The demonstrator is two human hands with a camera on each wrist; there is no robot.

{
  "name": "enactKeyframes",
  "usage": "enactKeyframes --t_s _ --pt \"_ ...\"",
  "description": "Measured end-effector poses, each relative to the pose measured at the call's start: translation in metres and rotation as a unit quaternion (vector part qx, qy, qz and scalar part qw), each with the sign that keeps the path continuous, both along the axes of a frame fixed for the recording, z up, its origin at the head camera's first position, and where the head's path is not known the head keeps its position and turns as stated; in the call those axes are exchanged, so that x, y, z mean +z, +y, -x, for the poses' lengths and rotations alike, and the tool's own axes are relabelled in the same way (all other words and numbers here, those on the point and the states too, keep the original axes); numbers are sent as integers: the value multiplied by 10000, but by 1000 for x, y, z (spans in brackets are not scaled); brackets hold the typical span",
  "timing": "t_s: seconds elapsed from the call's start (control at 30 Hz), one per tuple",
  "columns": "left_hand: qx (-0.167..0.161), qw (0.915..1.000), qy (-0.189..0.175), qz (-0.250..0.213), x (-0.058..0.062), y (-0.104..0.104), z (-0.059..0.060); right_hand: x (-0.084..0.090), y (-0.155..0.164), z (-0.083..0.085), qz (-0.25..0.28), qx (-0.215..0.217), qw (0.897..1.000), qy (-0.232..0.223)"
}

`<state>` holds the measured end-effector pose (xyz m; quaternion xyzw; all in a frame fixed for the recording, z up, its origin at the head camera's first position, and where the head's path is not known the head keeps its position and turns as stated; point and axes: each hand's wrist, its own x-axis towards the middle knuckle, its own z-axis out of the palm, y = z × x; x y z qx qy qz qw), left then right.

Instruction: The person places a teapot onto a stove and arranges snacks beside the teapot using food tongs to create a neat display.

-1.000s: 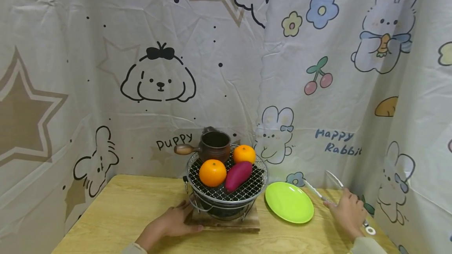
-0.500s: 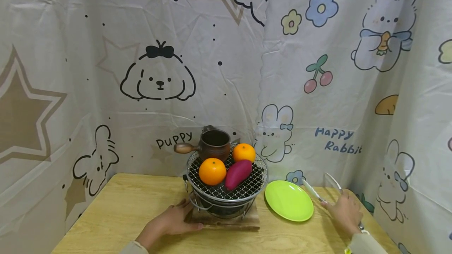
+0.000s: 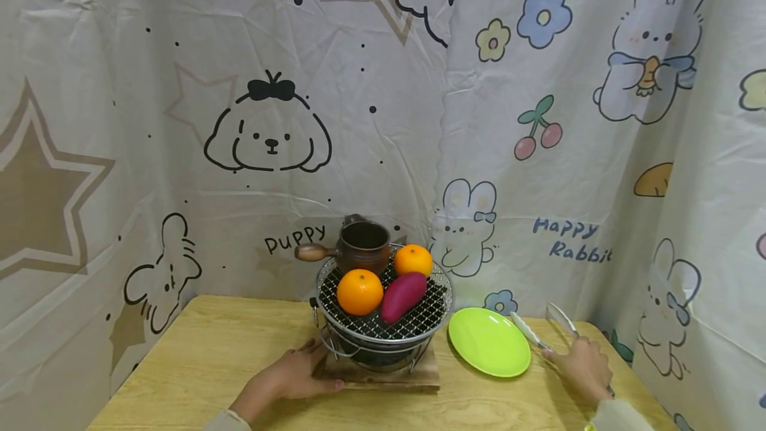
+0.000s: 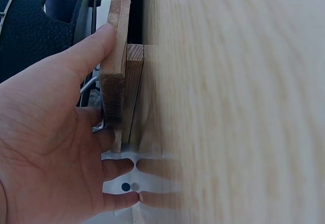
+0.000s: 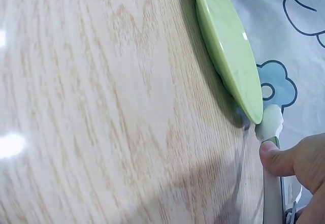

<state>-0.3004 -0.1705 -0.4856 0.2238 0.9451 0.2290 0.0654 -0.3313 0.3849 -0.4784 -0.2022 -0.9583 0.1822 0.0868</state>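
My left hand (image 3: 297,372) rests at the near left corner of a wooden board (image 3: 383,378). Its thumb touches the board's edge (image 4: 116,61), while the other fingers extend along the side, down to the tabletop. On that board stands a round tabletop grill (image 3: 374,351) with a wire mesh top. My right hand (image 3: 583,369) grips a pair of tongs (image 3: 529,332), whose two arms spread apart with nothing between them. One pale tip (image 5: 269,123) lies close by the rim of a lime-green plate (image 5: 228,46), with the thumb on the arm behind it.
The mesh carries a brown side-handled pot (image 3: 364,248), two oranges (image 3: 360,292) and a purple sweet potato (image 3: 404,298). The green plate sits between grill and tongs on the wooden table (image 3: 239,324). A printed curtain (image 3: 383,118) hangs directly behind the table.
The tongs have dipped, their tips coming down closer to the table beside the plate. My right hand has shifted slightly with them. My left hand and the things on the grill stay put.
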Motion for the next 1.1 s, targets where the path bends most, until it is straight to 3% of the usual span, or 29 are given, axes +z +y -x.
enactKeyframes --t_s 0.43,0.87,1.1 --pt "-3 9999 -111 -23 -1 -1 2 2 -5 -6 165 402 9990 -81" --pt "37 9997 -243 -49 1 0 1 -18 -7 -2 -387 905 9938 -521" --pt "45 9997 -216 -69 0 -1 1 -23 -5 0 -397 1028 9914 -706"
